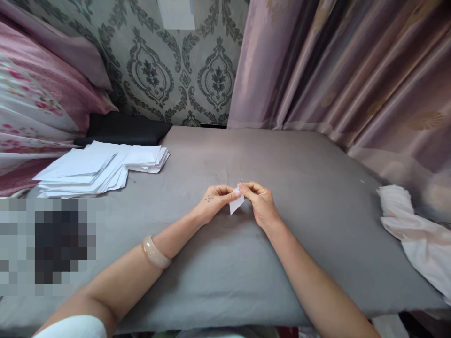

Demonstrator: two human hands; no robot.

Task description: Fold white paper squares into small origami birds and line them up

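A small piece of white paper (pixel 237 204), with one corner pointing down, is held up over the grey cloth-covered table. My left hand (pixel 215 201) pinches it from the left, thumb on its near face. From the right, my right hand (pixel 260 199) pinches its upper edge, fingertips close to those of the left. The fingers hide the top of the paper, so I cannot tell how it is folded. A pale bangle (pixel 155 253) circles my left forearm.
Stacks of white paper (pixel 84 162) lie at the left, before a dark folded cloth (pixel 123 129). White fabric (pixel 405 220) is bunched at the right edge of the table (pixel 225 281). Pink curtains (pixel 317 70) hang at the right, patterned wallpaper (pixel 183 70) behind. A blurred patch covers the lower left.
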